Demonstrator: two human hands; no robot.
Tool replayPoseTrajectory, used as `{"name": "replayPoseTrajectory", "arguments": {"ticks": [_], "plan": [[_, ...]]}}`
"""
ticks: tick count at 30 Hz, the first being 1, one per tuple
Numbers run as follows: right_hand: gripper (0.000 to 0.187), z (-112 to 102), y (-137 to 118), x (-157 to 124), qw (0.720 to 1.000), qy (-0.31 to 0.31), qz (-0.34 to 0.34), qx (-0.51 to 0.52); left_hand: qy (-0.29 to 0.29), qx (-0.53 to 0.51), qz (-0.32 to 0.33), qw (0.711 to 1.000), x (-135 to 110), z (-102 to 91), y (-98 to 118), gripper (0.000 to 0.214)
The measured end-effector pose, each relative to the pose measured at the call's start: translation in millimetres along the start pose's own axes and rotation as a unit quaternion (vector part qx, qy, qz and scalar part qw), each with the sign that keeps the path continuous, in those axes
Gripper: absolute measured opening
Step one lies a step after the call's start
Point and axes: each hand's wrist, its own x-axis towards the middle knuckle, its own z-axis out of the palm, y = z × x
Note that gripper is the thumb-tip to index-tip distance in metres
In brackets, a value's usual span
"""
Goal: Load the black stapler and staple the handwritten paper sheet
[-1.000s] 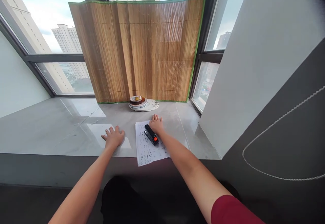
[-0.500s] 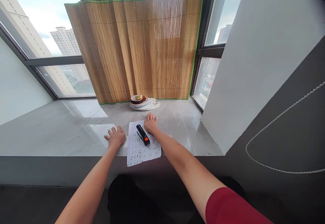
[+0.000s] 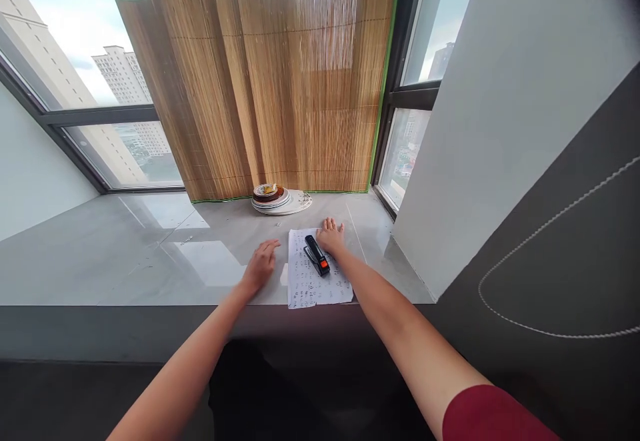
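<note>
A sheet of paper (image 3: 306, 289) covered in handwriting lies on the grey tiled sill, its near edge at the sill's front. On top of it rests a black stapler (image 3: 317, 254) with an orange patch at its near end. My right hand (image 3: 331, 236) lies flat on the sheet's far right corner, fingers stretched forward, close beside the stapler. To the left of the paper, my left hand (image 3: 261, 264) rests on the sill with its fingers extended toward the sheet, apart from it, holding nothing.
Farther back stands a stack of plates (image 3: 273, 201), a small one on top, in front of a bamboo blind (image 3: 280, 94) leaning on the window. A grey wall (image 3: 430, 134) borders the right side, with a beaded cord (image 3: 495, 274) hanging beyond it.
The paper, with the stapler on it, has slid to the right and slightly away from me along with my right hand. My left hand has also shifted right, its fingers now less spread.
</note>
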Motion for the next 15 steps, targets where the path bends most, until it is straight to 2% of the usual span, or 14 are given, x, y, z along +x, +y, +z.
{"name": "replayPoseTrajectory", "arguments": {"ticks": [1,2,4,6,11,15], "plan": [[0.071,1,-1,0,1.000,0.003,-0.002,0.001,-0.008,-0.013,0.033,0.999,5,9.5,16,0.049],[0.071,1,-1,0,1.000,0.005,-0.005,0.003,-0.013,-0.017,0.039,0.999,9,19.1,30,0.049],[0.072,-1,0,0,1.000,0.003,-0.012,0.015,-0.042,-0.012,-0.003,0.999,15,35.7,49,0.050],[0.072,-5,3,-1,0.999,-0.010,-0.028,0.027,-0.072,0.000,-0.026,0.997,18,45.8,56,0.051],[0.067,-20,18,-9,0.987,-0.060,-0.149,0.014,-0.072,0.027,-0.032,0.997,17,44.6,55,0.052],[0.067,-25,47,-26,0.974,-0.100,-0.204,0.009,-0.089,0.035,-0.041,0.995,17,37.0,61,0.053]]}}
